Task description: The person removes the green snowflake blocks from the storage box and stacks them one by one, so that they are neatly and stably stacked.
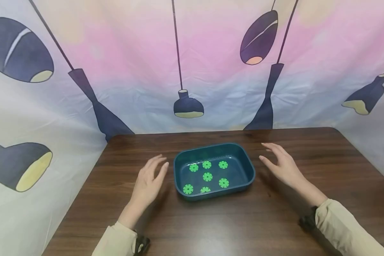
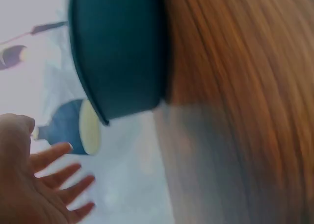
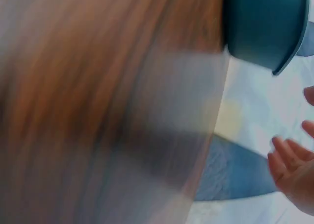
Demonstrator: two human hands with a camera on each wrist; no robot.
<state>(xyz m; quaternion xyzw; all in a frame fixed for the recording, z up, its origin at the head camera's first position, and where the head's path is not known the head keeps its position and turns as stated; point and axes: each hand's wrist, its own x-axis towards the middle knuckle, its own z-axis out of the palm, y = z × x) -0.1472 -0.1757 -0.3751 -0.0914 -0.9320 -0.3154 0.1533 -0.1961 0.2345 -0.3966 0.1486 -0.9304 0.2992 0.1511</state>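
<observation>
A dark teal rectangular tray with raised walls (image 1: 214, 193) stands on the brown wooden table, turned slightly. On its floor lie several flat, bright green notched discs, one of them a green disc (image 1: 207, 177) near the middle. To the tray's left is my left hand (image 1: 148, 181), apart from its wall, fingers spread and loosely bent. My right hand (image 1: 283, 167) hovers off the right side, also apart from it, with thumb and fingers separated. Both hands hold nothing. In the left wrist view the tray's outer wall (image 2: 120, 52) is above the spread fingers.
The wooden table (image 1: 211, 227) has rounded far corners and reaches back to a hanging cloth (image 1: 211, 53) printed with lamps in pink and blue. Cream sleeves and dark wrist bands cover both forearms. The wrist views are partly blurred.
</observation>
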